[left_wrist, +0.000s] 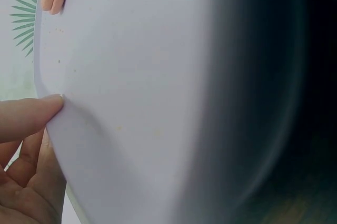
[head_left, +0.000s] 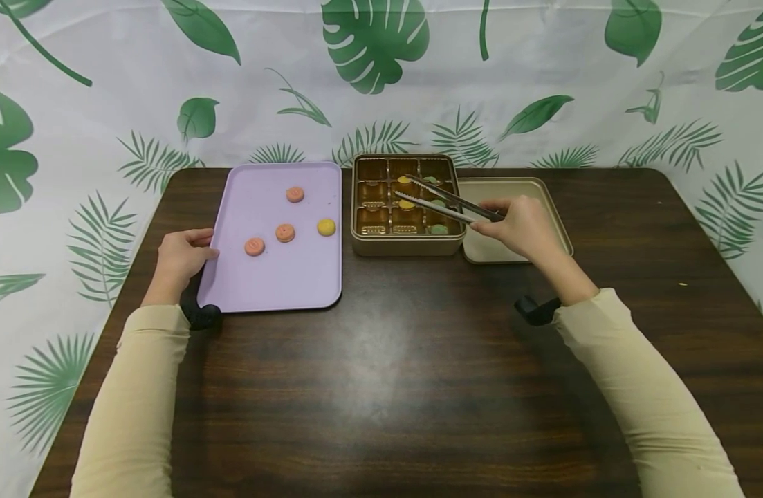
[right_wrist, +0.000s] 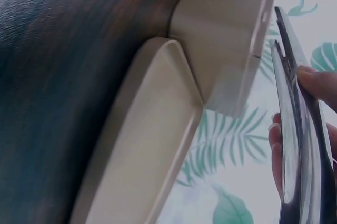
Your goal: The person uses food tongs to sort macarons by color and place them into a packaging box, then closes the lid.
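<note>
My left hand (head_left: 178, 259) pinches the left edge of a lavender tray (head_left: 281, 280), thumb on top and fingers below, as the left wrist view shows. Three pink macarons (head_left: 284, 233) and one yellow macaron (head_left: 326, 227) lie on the tray. In my right hand (head_left: 523, 225) are metal tongs (head_left: 446, 200), their arms spread and their tips over a gold tin (head_left: 408, 245). Inside the tin, a divided insert holds yellow macarons (head_left: 407, 205) in its middle column and green macarons (head_left: 438, 229) in its right column. Nothing shows between the tong tips.
A shallow gold lid (head_left: 558, 228) lies against the tin's right side, partly under my right hand. Everything stands on a dark wooden table (head_left: 381, 387). A white cloth (head_left: 281, 76) with green leaves hangs right behind it. A small crumb (head_left: 683, 283) lies at the right.
</note>
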Available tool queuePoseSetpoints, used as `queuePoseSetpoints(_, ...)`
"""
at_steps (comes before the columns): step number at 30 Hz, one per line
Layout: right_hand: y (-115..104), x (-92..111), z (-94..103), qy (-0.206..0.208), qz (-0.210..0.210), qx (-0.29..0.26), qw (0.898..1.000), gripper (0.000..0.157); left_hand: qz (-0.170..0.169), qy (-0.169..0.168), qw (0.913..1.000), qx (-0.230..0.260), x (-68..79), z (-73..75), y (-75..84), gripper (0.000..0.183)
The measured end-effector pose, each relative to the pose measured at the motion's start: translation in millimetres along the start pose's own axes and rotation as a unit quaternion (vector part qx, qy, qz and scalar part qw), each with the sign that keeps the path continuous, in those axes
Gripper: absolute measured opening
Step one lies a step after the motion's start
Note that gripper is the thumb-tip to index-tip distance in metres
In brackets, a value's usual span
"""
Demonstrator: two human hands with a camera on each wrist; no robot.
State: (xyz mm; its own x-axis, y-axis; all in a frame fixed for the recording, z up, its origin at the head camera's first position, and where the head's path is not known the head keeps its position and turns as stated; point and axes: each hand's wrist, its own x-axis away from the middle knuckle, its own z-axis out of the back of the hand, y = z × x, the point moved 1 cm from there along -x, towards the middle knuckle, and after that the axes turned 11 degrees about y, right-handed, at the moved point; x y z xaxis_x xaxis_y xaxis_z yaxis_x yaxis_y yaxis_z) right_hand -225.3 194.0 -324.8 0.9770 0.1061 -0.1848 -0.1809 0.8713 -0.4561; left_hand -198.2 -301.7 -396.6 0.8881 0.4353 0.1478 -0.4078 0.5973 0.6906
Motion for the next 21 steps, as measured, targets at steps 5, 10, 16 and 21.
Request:
queuePoseSetpoints(5, -9.5, -3.1, 4.5, -0.01, 0.02, 0.002, 1.0, 0.044, 0.0, 0.0, 1.0, 0.001, 0.4, 0.0, 1.0, 0.049)
queuePoseSetpoints(10, -27.1, -9.9, 6.7, -0.043, 0.051, 0.014, 0.998, 0.045, 0.003, 0.001, 1.0, 0.0, 0.4, -0.4, 1.0, 0.049)
queuePoseSetpoints(16, -54.9, -23.1, 1.6, -0.102, 0.079, 0.037, 0.991, 0.043, 0.007, 0.001, 1.0, 0.002, 1.5, -0.9, 1.4, 0.049)
queuePoseSetpoints(21, -75.2, -32.3, -5.5, -0.13, 0.109, 0.056, 0.984, 0.042, 0.009, -0.001, 1.0, 0.0, 3.0, -0.5, 2.2, 0.049)
